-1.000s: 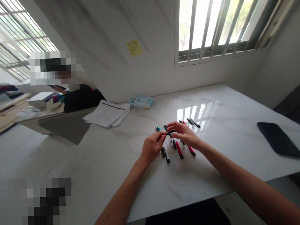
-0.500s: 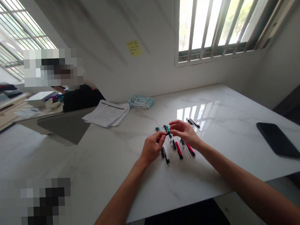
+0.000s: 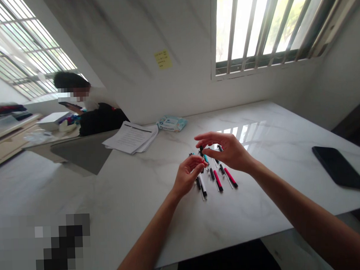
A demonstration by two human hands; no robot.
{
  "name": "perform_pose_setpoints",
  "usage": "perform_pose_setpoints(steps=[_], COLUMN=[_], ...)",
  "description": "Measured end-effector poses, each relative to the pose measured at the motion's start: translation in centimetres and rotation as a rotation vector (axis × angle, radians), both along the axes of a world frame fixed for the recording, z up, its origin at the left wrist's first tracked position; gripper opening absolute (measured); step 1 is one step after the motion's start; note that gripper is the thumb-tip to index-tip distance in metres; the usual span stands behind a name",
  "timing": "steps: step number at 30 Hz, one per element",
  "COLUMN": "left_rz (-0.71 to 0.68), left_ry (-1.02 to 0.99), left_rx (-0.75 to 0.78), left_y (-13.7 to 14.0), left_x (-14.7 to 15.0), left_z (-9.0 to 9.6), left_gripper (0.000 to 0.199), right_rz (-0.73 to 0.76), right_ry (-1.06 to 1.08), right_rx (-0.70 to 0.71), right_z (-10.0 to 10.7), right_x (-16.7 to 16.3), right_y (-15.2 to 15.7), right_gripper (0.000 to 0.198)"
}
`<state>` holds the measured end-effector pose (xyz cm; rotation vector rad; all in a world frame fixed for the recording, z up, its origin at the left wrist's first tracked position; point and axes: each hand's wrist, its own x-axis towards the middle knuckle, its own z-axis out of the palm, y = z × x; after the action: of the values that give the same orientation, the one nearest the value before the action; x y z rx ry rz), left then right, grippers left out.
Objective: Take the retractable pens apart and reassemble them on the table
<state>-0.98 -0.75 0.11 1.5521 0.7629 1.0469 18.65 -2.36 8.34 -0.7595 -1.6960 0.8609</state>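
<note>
My right hand (image 3: 227, 149) is raised over the table with a short black pen part (image 3: 201, 149) between thumb and fingers. Just below and to the left, my left hand (image 3: 189, 174) has its thumb and fingertips pinched together; whatever is between them is too small to make out. Under and around both hands lie pens in pieces. Two red pen barrels (image 3: 218, 181) with black ends rest beside thin clear refills and short black parts. A white pen barrel (image 3: 203, 185) lies nearest me, and a teal pen barrel (image 3: 206, 159) is partly hidden behind my fingers.
A dark phone (image 3: 339, 167) lies on the marble-patterned table (image 3: 244, 215) at right. Stacked papers (image 3: 133, 138) and a blue wipes packet (image 3: 171, 123) are by the wall, which bears a yellow note (image 3: 163, 59). Beyond a grey panel (image 3: 83, 152), another person (image 3: 99, 110) sits at left.
My hands have come apart: the right has risen with the black part, while the left stays low with its fingertips pinched. The view has shifted slightly.
</note>
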Motion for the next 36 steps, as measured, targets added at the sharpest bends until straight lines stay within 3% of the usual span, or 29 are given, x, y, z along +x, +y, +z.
perform_pose_setpoints(steps=[5, 9, 12, 18, 21, 32, 36], left_rz=[-0.017, 0.006, 0.034, 0.032, 0.044, 0.061, 0.074], left_ry=[-0.020, -0.001, -0.006, -0.004, 0.020, 0.031, 0.002], left_rx=[-0.030, -0.039, -0.033, -0.025, -0.012, 0.004, 0.011], left_y=[-0.1, 0.0, 0.2, 0.1, 0.1, 0.5, 0.6], left_x=[0.0, -0.1, -0.1, 0.0, 0.1, -0.1, 0.0], left_z=[0.2, 0.2, 0.3, 0.6, 0.5, 0.4, 0.2], left_gripper=[0.033, 0.035, 0.032, 0.026, 0.026, 0.027, 0.024], right_rz=[0.002, -0.118, -0.282, -0.593, -0.647, -0.624, -0.626], right_ry=[0.060, 0.170, 0.148, -0.190, -0.295, -0.283, -0.268], right_rx=[0.027, -0.012, -0.102, -0.264, -0.306, -0.339, -0.300], right_z=[2.4, 1.7, -1.2, -10.1, -12.4, -13.1, -12.1], right_x=[-0.3, 1.4, 4.3, 9.3, 9.8, 9.5, 8.9], right_y=[0.3, 0.4, -0.1, -2.1, -2.5, -2.1, -2.5], right_gripper=[0.035, 0.036, 0.035, 0.032, 0.030, 0.028, 0.027])
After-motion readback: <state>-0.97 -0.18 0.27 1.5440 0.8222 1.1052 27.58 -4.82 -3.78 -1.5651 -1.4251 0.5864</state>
